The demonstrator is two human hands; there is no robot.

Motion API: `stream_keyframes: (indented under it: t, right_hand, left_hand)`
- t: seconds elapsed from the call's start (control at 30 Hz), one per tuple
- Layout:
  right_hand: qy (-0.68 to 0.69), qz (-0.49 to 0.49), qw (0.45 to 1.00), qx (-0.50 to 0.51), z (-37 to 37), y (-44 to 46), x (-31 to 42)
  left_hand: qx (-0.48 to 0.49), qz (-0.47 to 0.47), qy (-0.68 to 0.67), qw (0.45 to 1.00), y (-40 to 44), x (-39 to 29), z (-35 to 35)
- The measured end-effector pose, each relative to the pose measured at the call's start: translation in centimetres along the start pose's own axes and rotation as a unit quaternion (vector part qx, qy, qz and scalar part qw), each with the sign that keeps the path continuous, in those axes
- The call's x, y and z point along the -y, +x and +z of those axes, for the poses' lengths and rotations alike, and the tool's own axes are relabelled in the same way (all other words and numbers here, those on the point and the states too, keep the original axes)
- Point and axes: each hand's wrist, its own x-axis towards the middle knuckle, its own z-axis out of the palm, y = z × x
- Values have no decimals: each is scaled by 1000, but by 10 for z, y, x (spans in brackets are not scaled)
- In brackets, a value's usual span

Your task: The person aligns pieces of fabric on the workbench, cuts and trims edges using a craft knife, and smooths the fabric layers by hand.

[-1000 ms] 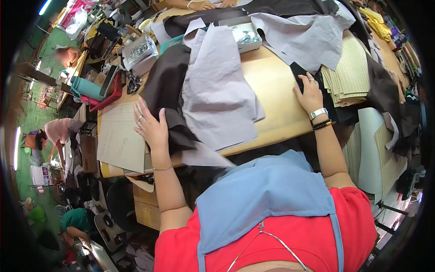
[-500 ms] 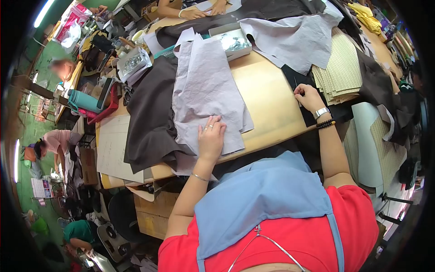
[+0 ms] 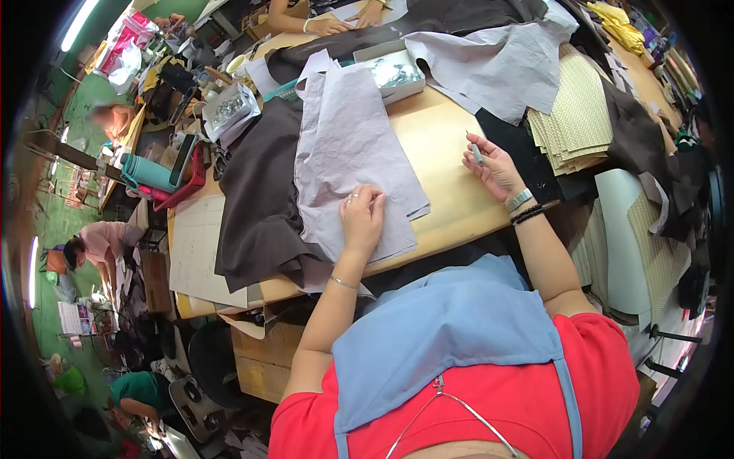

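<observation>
My left hand [image 3: 362, 218] rests on a pale grey-lilac sheet [image 3: 348, 130], its fingers curled together against the material, which wrinkles beside them. This sheet looks like the back of leather and lies over a dark brown piece [image 3: 260, 203]. Over the bare yellowish board [image 3: 447, 145], my right hand [image 3: 495, 170] is turned partly palm up. Between its thumb and fingers is a slim pen-like tool [image 3: 477, 154] with a pale body and a thin dark tip pointing away from me.
An open white box [image 3: 390, 73] with shiny contents stands beyond the sheet. Stacked cream textured sheets [image 3: 569, 115] lie at the right. Leftward are a tray of small metal parts [image 3: 227, 107], a teal bottle [image 3: 145, 172] and a red basket [image 3: 183, 183]. Another person's hands [image 3: 329, 27] work across the table.
My right hand has moved left from the dark material to above the board, turning palm up with the tool. My left hand has shifted slightly up, and its fingers have curled in.
</observation>
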Motion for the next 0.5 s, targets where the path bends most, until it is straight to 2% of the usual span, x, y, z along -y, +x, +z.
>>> stream_keyframes:
  t: [0.07, 0.17, 0.23, 0.27, 0.37, 0.4, 0.43, 0.5]
  right_hand:
    - [-31, -35, 999, -20, 3, 6, -14]
    - [-115, -65, 990, -43, 13, 7, -28]
    - [-202, -68, 975, -56, 18, 6, -28]
    - [-199, -120, 971, -64, 20, 8, -32]
    - [-237, -239, 940, -57, 19, 24, -7]
    - [-430, -335, 834, -88, 11, 35, 15]
    - [-533, -385, 747, -96, 10, 44, 43]
    - [-635, -478, 595, -115, -9, 84, 93]
  left_hand:
    - [1, -33, -102, 994, -4, 4, 4]
    - [7, -4, -98, 995, -7, 8, 6]
    - [39, -22, 72, 996, -12, -7, 5]
    - [55, -29, 155, 986, -15, -16, 4]
    - [176, -58, 154, 971, -10, -18, -2]
    - [173, -52, 159, 971, -10, -18, -2]
    - [170, -47, 164, 970, -10, -17, -2]
    - [166, -41, 170, 970, -13, -17, -1]
